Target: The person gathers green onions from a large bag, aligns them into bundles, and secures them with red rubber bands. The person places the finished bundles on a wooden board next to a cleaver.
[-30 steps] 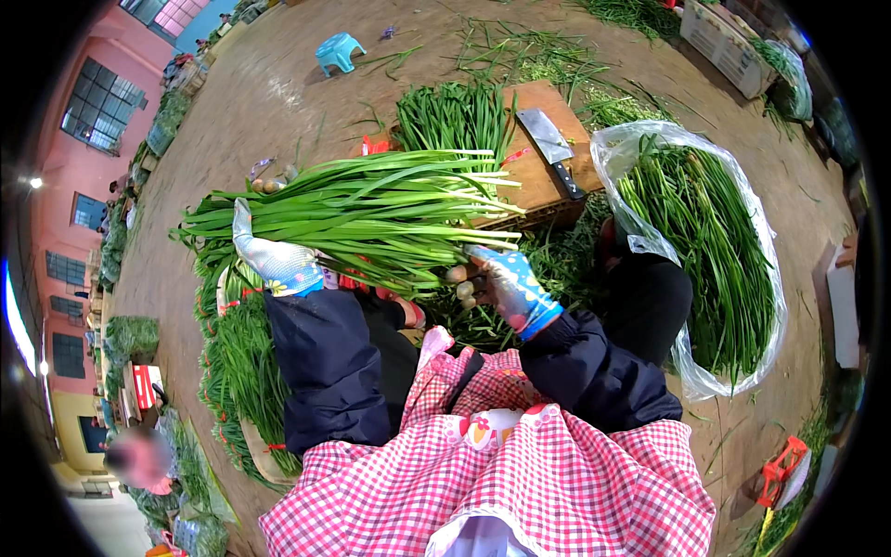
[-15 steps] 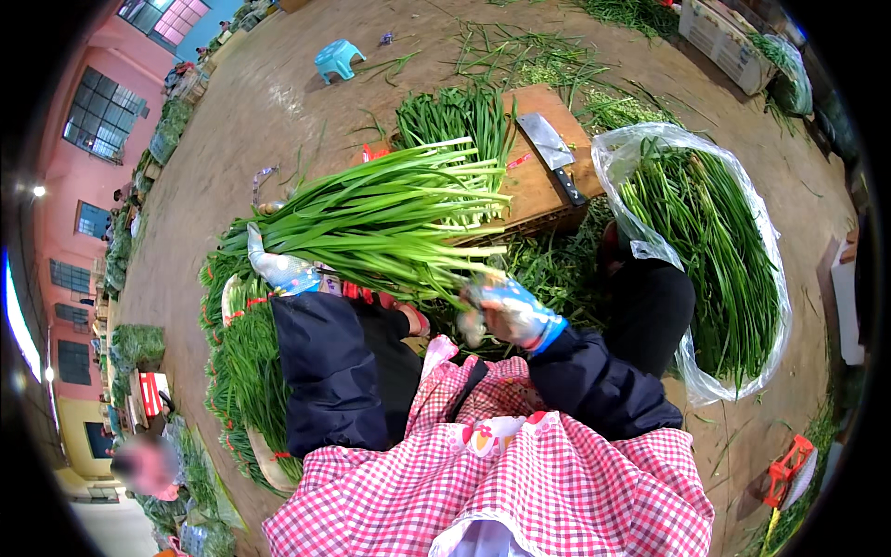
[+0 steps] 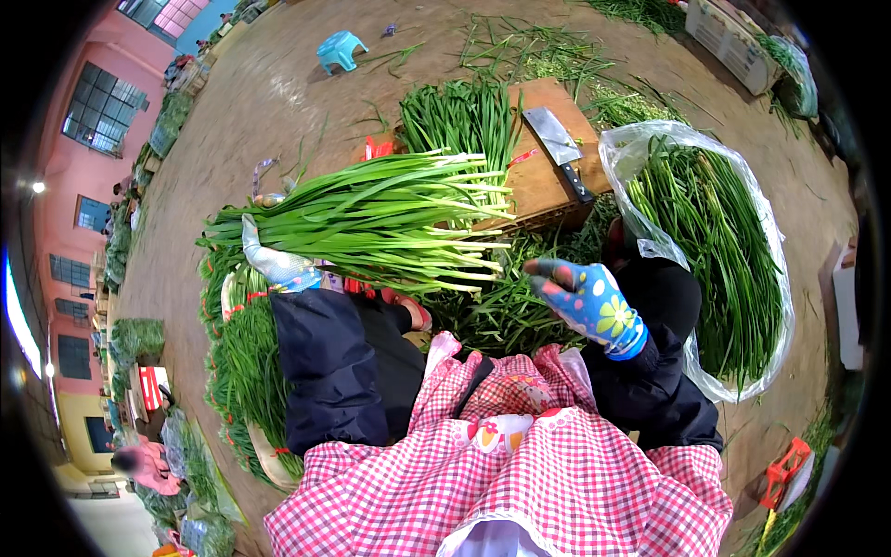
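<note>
My left hand (image 3: 278, 267), in a patterned glove, grips a large bunch of garlic chives (image 3: 362, 218) by its leafy part. The pale stalk ends point right, fanned out over loose leaves (image 3: 524, 320) between my legs. Right of those ends, apart from them, hovers my gloved right hand (image 3: 589, 302), its fingers loosely bent and apart with nothing visible in them. Beyond the bunch, a cleaver (image 3: 552, 139) with a black handle lies on a wooden board (image 3: 520, 206). Another heap of chives (image 3: 459, 116) rests at the board's left side.
A clear plastic bag (image 3: 784, 320) full of greens stands at my right. Tied bundles of chives (image 3: 251, 371) are stacked at my left. Farther off are a blue stool (image 3: 341, 51), scattered leaves (image 3: 529, 46) and a red plastic basket (image 3: 787, 472). A person (image 3: 147, 464) is at far left.
My right hand has moved right, away from the stalk ends, and its fingers have come apart. The bunch in my left hand now lies more level.
</note>
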{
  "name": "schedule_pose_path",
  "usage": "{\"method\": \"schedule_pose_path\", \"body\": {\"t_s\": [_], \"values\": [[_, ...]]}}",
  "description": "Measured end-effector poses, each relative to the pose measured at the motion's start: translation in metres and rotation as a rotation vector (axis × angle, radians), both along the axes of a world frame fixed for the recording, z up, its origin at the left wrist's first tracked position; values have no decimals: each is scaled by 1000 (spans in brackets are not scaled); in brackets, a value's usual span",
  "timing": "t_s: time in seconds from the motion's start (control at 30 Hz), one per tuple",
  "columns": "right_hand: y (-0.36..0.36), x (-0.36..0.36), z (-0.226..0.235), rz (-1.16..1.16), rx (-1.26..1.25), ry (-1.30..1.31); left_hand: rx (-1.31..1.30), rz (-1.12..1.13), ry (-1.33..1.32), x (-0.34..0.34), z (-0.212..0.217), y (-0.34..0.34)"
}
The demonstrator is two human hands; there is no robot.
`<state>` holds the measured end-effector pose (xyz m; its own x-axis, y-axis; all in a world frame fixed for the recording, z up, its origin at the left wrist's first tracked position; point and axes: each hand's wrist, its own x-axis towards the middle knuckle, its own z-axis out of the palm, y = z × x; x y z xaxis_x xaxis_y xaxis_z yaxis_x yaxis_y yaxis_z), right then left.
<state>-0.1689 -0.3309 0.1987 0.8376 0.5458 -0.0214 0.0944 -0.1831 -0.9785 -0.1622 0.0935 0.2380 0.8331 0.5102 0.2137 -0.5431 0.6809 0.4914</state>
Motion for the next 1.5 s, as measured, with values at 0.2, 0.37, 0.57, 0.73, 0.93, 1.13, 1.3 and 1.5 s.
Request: {"method": "schedule_pose_path", "body": {"t_s": [0.2, 0.37, 0.57, 0.73, 0.93, 1.13, 1.3, 1.5], "values": [[53, 22, -4, -33, 10, 84, 66, -42, -70, -5, 29, -42], [89, 37, -24, -20, 211, 503, 119, -28, -43, -7, 30, -61], [70, 17, -63, 111, 637, 653, 121, -84, -25, -4, 22, -35], [-12, 18, -68, 304, -718, -447, 138, -66, -52, -11, 26, -21], [28, 18, -21, -26, -63, -472, 137, -89, -33, -10, 20, -25], [86, 19, -12, -161, -56, -395, 189, -129, -61, -13, 15, -37], [77, -3, -16, 41, 387, 236, 118, -114, -105, -17, -10, -11], [14, -11, -28, 301, -106, -274, 59, -66, -48, -22, -9, -8]]}}
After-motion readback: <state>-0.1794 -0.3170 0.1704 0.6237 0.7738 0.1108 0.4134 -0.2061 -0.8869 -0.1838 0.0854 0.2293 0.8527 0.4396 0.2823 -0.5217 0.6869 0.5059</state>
